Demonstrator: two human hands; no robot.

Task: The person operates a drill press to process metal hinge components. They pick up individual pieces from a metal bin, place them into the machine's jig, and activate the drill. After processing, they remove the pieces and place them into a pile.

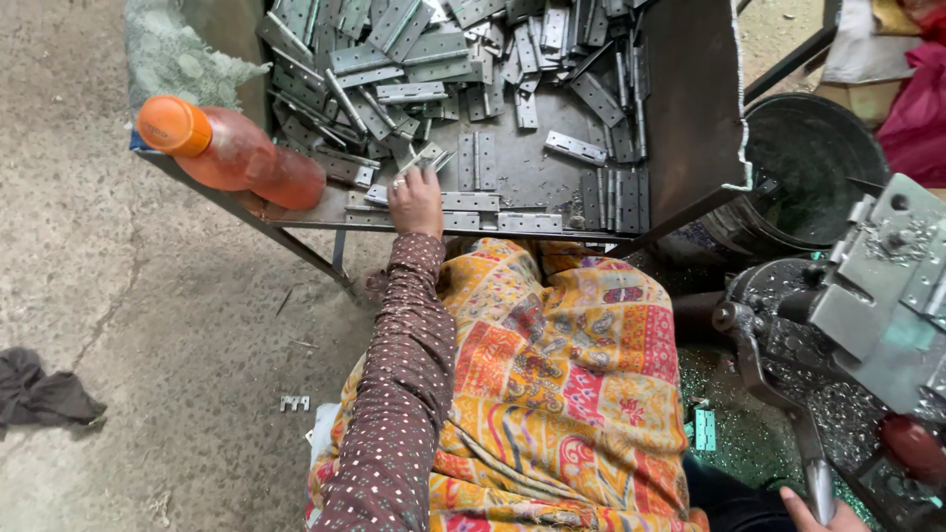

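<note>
My left hand (415, 200) reaches onto a dark metal tray (690, 118) and pinches a small grey metal hinge (424, 161) at the near edge of a heap. Several more hinges (434, 59) fill the tray's far side, and a few lie flat in a row (493, 202) along its front rim. Only part of my right hand (823, 514) shows at the bottom edge; it grips the shiny lever handle (818, 483) of a grey press machine (867, 305) on the right. My lap is covered by orange patterned cloth (552, 394).
An orange-capped bottle of reddish liquid (232, 151) lies on the tray's left corner. A dark round bucket (813, 167) stands right of the tray. On the concrete floor lie one loose hinge (295, 403) and a dark rag (44, 392). Metal shavings litter the machine.
</note>
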